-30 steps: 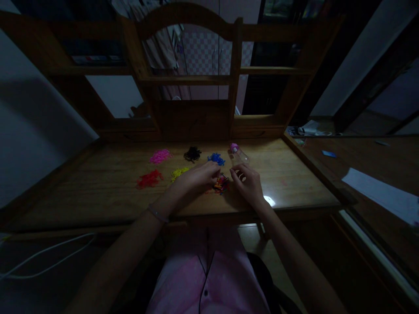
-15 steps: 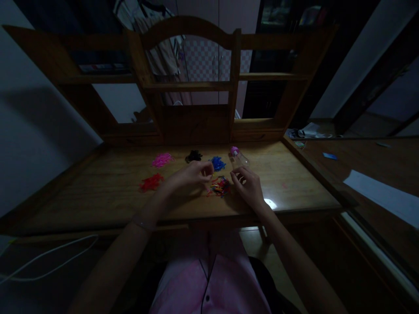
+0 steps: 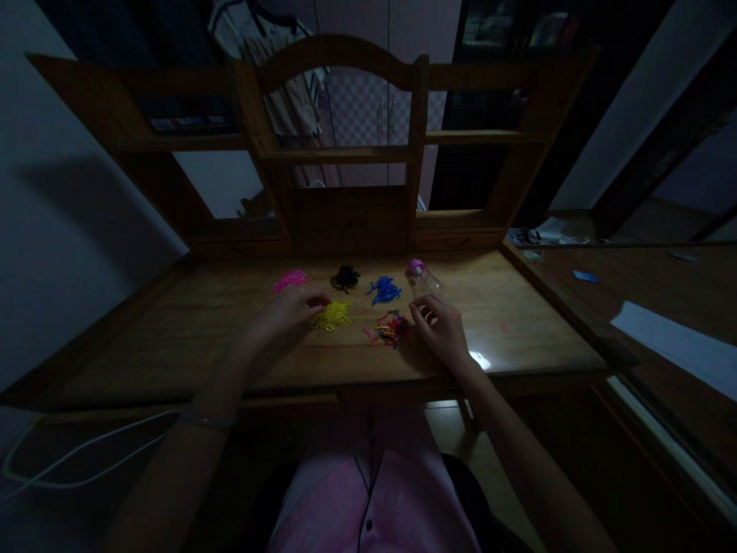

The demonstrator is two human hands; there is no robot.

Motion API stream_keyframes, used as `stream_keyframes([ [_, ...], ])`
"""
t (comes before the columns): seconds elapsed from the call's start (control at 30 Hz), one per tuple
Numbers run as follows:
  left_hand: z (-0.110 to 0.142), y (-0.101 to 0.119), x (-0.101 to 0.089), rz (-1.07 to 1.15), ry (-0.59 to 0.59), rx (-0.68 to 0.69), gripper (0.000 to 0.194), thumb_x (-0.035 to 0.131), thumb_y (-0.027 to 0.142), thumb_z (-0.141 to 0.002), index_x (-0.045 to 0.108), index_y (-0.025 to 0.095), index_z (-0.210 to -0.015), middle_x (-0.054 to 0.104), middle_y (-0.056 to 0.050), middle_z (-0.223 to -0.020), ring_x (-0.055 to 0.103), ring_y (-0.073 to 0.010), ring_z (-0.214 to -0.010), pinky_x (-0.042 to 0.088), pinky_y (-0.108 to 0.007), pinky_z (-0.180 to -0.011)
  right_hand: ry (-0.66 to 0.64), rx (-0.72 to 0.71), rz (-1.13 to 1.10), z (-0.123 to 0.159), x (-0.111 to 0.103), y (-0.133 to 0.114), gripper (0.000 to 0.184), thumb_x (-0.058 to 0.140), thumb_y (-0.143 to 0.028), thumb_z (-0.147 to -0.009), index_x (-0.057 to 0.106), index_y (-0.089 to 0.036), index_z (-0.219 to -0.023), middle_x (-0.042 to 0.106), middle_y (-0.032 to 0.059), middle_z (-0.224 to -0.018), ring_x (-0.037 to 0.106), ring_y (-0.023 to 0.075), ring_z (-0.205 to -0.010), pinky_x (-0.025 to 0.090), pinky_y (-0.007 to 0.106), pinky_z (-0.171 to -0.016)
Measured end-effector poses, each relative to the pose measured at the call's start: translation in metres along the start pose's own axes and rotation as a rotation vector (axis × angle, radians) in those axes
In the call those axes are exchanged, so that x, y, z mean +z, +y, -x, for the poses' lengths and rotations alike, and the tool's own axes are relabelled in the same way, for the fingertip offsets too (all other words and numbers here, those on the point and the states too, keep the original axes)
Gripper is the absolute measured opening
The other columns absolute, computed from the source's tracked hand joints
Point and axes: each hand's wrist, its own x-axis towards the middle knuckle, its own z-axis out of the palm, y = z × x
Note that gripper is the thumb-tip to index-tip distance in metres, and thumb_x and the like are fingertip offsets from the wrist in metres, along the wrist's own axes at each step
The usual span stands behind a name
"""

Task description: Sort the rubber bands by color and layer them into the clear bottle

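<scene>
My left hand [image 3: 293, 306] is over the left edge of a pile of yellow bands [image 3: 332, 316], its thumb and fingertips close together; anything pinched between them is too small to make out. A mixed heap of coloured bands, like small rubber bands [image 3: 391, 329], lies to the right. Beside that heap rests my right hand [image 3: 441, 326], fingers curled and thumb near the index tip, with any content hidden. Behind are piles of black bands [image 3: 345, 278] and blue bands [image 3: 385, 289]. Pink bands [image 3: 291, 280] lie beyond my left hand. The red pile is hidden by my left hand and arm.
A clear bottle with a pink top [image 3: 424, 276] lies just beyond my right hand. The wooden desk [image 3: 530, 330] has a shelf frame [image 3: 351, 156] along its back. On the surface at right are a white sheet [image 3: 673, 342] and a small blue card [image 3: 586, 276].
My left hand has moved left from the mixed heap to the yellow pile, with a bit of yellow at its fingertips midway. My right hand has stayed in place.
</scene>
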Motion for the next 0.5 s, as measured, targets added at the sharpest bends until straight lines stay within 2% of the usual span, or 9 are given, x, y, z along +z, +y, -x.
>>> stream_keyframes([
  [0.07,0.0,0.007,0.003,-0.008,0.058,0.007,0.026,0.057,0.024,-0.083,0.07,0.019,-0.105,0.069,-0.006,-0.097,0.064,-0.0211,-0.089,0.049,-0.034,-0.082,-0.008,0.003,-0.003,0.0,-0.001,-0.001,0.014,0.052,-0.027,-0.093,0.062,-0.02,-0.086,0.065,0.0039,-0.088,0.06,0.0135,-0.065,0.046,0.027,-0.063],
  [0.17,-0.003,0.022,0.012,-0.012,0.099,0.092,0.027,0.055,0.022,-0.085,0.069,0.018,-0.108,0.068,-0.008,-0.105,0.062,-0.0221,-0.096,0.048,-0.035,-0.086,-0.01,0.004,-0.006,0.0,-0.001,-0.002,0.014,0.052,-0.027,-0.093,0.062,-0.02,-0.086,0.065,0.004,-0.088,0.06,0.0134,-0.065,0.046,0.027,-0.063],
  [0.33,-0.011,0.053,0.039,0.017,0.018,0.217,0.021,0.054,0.022,-0.088,0.069,0.018,-0.102,0.067,-0.008,-0.101,0.061,-0.021,-0.094,0.046,-0.032,-0.084,0.0,-0.002,-0.009,0.0,0.0,-0.002,0.015,0.052,-0.028,-0.093,0.063,-0.02,-0.087,0.065,0.0039,-0.088,0.06,0.0132,-0.065,0.047,0.027,-0.063],
  [0.5,-0.025,0.078,0.06,0.044,-0.034,0.19,0.02,0.052,0.026,-0.09,0.07,0.017,-0.093,0.065,-0.007,-0.093,0.059,-0.0201,-0.086,0.044,-0.03,-0.076,-0.001,0.003,-0.005,-0.001,-0.001,-0.003,0.015,0.051,-0.028,-0.093,0.063,-0.02,-0.086,0.066,0.004,-0.088,0.06,0.0134,-0.065,0.047,0.027,-0.062],
])
